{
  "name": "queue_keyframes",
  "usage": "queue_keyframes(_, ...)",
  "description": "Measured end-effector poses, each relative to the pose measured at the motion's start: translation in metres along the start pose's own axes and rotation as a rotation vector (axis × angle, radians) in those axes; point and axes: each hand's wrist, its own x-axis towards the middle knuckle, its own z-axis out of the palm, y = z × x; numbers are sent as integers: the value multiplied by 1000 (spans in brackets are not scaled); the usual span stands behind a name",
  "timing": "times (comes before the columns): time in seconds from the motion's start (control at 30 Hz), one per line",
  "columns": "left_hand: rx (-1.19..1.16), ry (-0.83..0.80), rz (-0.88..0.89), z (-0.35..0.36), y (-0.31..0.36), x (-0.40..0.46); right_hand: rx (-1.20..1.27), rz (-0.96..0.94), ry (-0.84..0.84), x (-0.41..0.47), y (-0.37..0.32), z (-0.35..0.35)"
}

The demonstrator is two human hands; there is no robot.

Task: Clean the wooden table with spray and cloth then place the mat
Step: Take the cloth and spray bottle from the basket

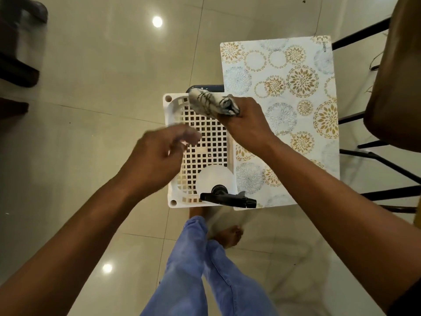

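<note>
My right hand grips a bunched white cloth with dark stripes above the far end of a white plastic lattice stool. My left hand hovers over the stool's left side, blurred, fingers loosely curled and holding nothing. A clear spray bottle with a black trigger head stands on the stool's near right corner. A floral mat in white, gold and blue lies flat to the right of the stool, partly under my right forearm. The wooden table shows at the right edge.
Black metal table legs run under the table at the right. Dark furniture stands at the far left. My legs in blue jeans and a bare foot are below the stool on the glossy tiled floor.
</note>
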Motion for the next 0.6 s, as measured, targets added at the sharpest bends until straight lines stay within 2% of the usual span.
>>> queue_keyframes(0.1,92,-282,78,8,-26,-16,398,108,-5,-19,-8,-22)
queue_keyframes(0.2,146,-414,240,27,-36,-18,613,193,16,-33,-1,-38)
queue_keyframes(0.47,69,-396,451,77,-31,-7,956,449,143,-59,31,-42)
queue_keyframes(0.6,43,-330,479,92,-19,-12,999,456,153,-71,34,-42)
